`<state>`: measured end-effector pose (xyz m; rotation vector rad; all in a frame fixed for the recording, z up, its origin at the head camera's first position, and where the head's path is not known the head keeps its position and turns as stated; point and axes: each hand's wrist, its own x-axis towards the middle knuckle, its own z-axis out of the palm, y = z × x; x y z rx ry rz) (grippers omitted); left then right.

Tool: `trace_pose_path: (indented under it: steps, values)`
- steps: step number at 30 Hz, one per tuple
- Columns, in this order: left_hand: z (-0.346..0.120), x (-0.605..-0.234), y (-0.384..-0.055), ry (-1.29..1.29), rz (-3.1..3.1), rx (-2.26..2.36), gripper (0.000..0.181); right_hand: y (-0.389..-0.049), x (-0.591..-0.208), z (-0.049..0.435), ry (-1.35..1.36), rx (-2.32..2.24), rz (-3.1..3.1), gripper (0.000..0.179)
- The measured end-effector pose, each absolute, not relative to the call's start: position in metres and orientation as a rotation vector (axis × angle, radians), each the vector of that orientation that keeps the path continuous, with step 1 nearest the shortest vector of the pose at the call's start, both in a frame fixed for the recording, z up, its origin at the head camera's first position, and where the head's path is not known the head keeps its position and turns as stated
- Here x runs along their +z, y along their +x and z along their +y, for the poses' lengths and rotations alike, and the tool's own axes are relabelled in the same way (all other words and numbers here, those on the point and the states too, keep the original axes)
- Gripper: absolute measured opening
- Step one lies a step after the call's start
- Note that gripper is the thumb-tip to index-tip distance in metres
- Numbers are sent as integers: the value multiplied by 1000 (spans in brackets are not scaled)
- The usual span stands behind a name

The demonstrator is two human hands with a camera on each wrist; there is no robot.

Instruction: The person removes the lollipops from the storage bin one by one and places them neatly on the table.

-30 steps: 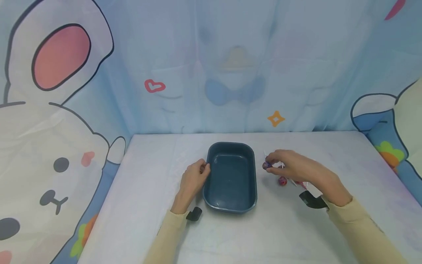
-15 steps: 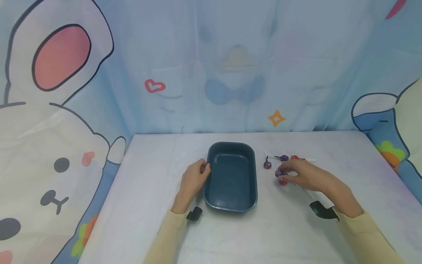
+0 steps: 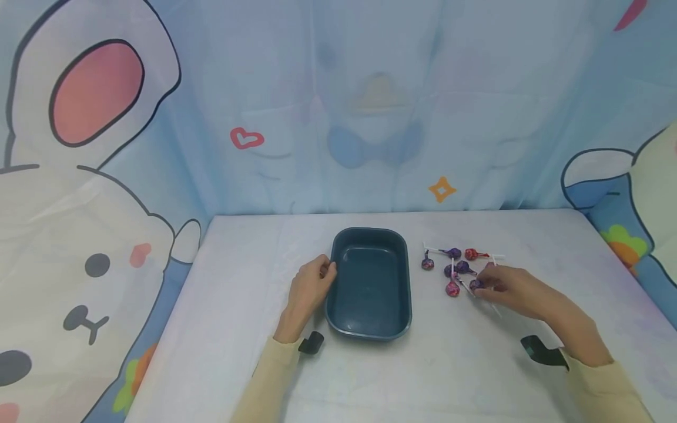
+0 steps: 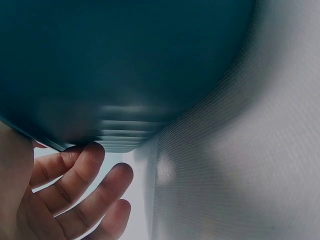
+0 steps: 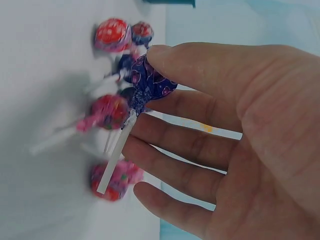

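A dark blue rectangular plastic bin point(image 3: 369, 294) stands on the table. My left hand point(image 3: 309, 288) grips its left rim; in the left wrist view, fingertips point(image 4: 92, 155) touch the bin's outer wall while the other fingers hang apart from it. Right of the bin, my right hand point(image 3: 520, 291) pinches a purple-wrapped lollipop point(image 5: 152, 82) between thumb and index finger, its white stick pointing away from the palm. Several more lollipops lie scattered beside that hand, among them a red one point(image 3: 471, 254), a pink-red one point(image 3: 452, 288) and a purple one point(image 3: 427, 264).
A white cloth covers the table point(image 3: 222, 352). Behind it hangs a light blue curtain point(image 3: 296, 88) with cartoon prints. Dark camera mounts sit at both wrists, above pale yellow sleeves.
My right hand has moved right and toward me, leaving a purple lollipop lying near the bin, and now pinches a purple one farther right. My left hand stays on the bin.
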<state>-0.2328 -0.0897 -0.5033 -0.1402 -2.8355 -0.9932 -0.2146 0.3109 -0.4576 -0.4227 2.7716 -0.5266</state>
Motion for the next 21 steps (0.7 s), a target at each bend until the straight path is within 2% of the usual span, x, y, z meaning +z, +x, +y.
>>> trace_pose_path:
  steps: [7, 21]
  values:
    - [-91, -504, -233, -132, -2836, -1000, 23, -208, -466, 328, -345, -565, 2776, 58]
    - [-92, -503, -232, -130, -2829, -1006, 22, -202, -481, 353, -219, -504, 2780, 56]
